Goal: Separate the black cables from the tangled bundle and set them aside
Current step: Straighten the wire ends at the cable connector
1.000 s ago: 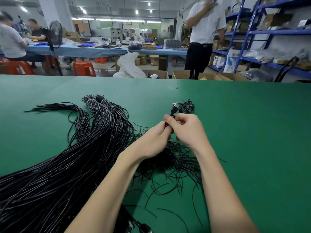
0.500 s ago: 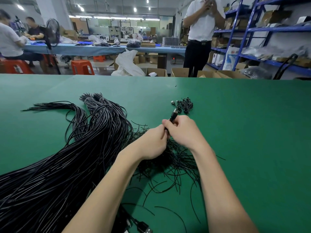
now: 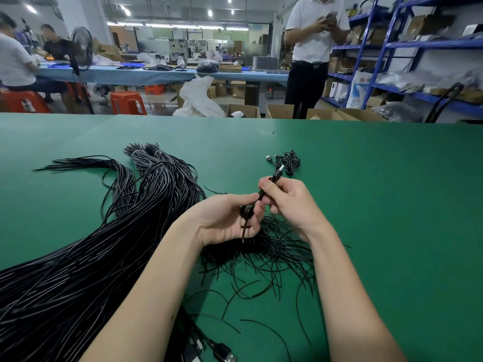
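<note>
Both bare forearms rise from the bottom edge of the frame and converge toward the middle, the left one entering at lower left and the right one at lower right. The left hand (image 3: 224, 220) sits just left of centre, palm turned up and toward the camera, fingers curled inward, thumb and forefinger pinching a short black cable (image 3: 264, 190) where it loops at the fingertips. The right hand (image 3: 290, 202) is just right of centre and slightly higher in the frame, back of the hand facing up, fingers curled round the same cable below its plug end. The two hands almost touch at the fingertips.
</note>
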`<state>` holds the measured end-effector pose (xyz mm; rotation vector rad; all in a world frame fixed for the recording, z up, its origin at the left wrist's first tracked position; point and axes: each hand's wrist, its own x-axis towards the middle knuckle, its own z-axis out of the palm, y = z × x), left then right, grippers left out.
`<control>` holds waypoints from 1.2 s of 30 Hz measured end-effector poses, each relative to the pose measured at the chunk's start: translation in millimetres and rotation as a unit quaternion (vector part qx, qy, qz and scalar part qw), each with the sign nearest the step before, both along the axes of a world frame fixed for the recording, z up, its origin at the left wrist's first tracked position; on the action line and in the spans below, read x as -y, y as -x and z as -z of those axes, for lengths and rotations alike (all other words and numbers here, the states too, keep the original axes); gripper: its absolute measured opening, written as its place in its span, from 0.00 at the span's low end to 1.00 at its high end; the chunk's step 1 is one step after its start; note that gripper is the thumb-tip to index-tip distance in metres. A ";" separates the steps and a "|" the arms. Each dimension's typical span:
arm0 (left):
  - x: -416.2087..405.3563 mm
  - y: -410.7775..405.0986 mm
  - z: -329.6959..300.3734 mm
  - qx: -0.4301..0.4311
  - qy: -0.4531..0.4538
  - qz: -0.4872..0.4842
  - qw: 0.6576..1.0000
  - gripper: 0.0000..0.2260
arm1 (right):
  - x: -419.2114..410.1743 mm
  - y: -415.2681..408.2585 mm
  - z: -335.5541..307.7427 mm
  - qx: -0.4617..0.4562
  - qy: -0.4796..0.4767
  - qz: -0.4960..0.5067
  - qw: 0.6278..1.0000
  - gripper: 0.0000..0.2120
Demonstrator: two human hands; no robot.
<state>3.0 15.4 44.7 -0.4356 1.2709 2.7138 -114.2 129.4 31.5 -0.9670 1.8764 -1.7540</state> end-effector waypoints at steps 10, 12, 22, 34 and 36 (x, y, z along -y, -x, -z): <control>-4.3 14.7 18.2 0.039 0.377 -0.188 0.906 0.15 | -3.1 3.9 4.7 -0.031 -0.126 0.009 0.992 0.08; -0.3 16.0 22.0 0.047 0.416 -0.215 0.882 0.16 | -8.7 7.0 6.4 -0.119 -0.210 0.042 0.970 0.06; 7.0 21.2 32.1 0.017 0.465 -0.256 0.848 0.15 | -6.5 -5.9 11.3 -0.263 -0.371 0.040 0.890 0.05; 2.2 16.1 28.6 -0.009 0.478 -0.228 0.848 0.02 | -21.3 -4.7 -20.5 0.016 -0.022 0.024 0.999 0.01; 0.1 16.2 27.0 -0.025 0.465 -0.206 0.861 0.06 | -12.5 -13.7 -17.5 0.013 -0.022 0.007 1.000 0.00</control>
